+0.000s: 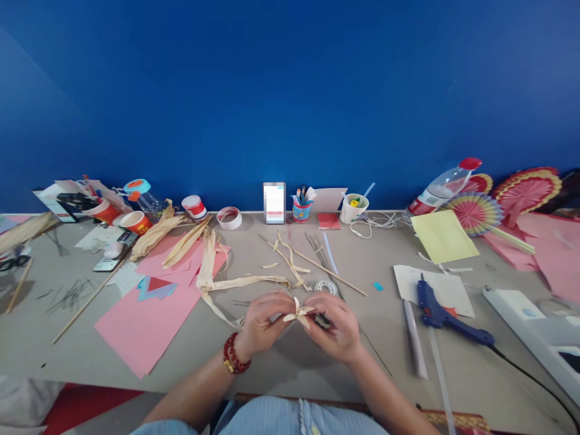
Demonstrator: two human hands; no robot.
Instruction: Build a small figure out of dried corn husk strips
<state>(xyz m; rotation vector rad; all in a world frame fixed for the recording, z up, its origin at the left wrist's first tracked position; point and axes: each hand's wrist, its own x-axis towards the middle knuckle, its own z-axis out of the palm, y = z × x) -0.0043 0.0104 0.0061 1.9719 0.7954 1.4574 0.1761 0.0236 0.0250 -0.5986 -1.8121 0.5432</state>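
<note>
L hand (266, 321) & R hand (333, 323), fingers pinching a corn-husk flower (298, 313) between them, close above the surface (285, 368). Just beyond: tape roll (326, 287), then husk strips (247, 281) (pale, curling). Glue gun (446, 317) R, on white paper (403, 278). Phone (274, 203) upright at back.

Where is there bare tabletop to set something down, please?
Between the large pink sheet and the beaded bracelet, and between the long dark wire and the pale tube. It is crowded around the paper cups and folded fans.
</note>
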